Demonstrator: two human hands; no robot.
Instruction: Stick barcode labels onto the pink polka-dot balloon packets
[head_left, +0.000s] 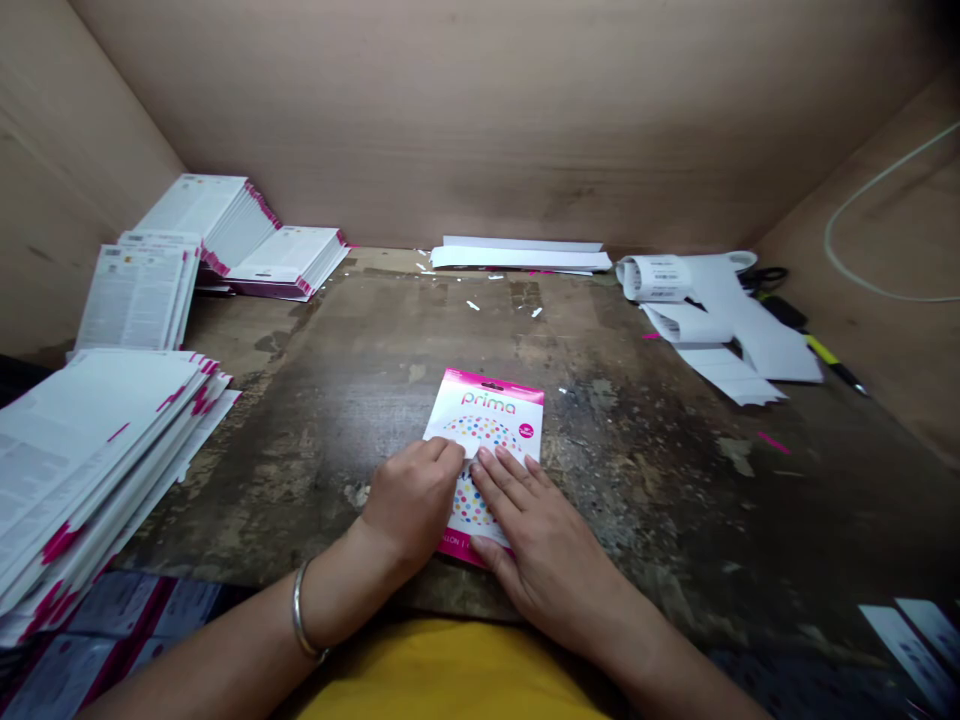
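Note:
In front of me on the worn table lies a pink-and-white "prima" balloon packet [491,405], printed with coloured dots and with a hanging slot at its top edge. My left hand [420,490] is closed over the packet's left side, and its fingertips pinch a small white piece of paper [470,447] at the packet's middle. What else those fingers cover is hidden. My right hand [529,530] lies flat on the packet's right side, with fingers stretched out and tips close beside the white piece.
Stacks of similar printed packets [90,430] stand on the left, with more packets [210,215] in the far left corner. White strips [521,258] lie along the back wall. At the right are curled label rolls [660,278], a yellow-and-black pen [834,362] and paper scraps.

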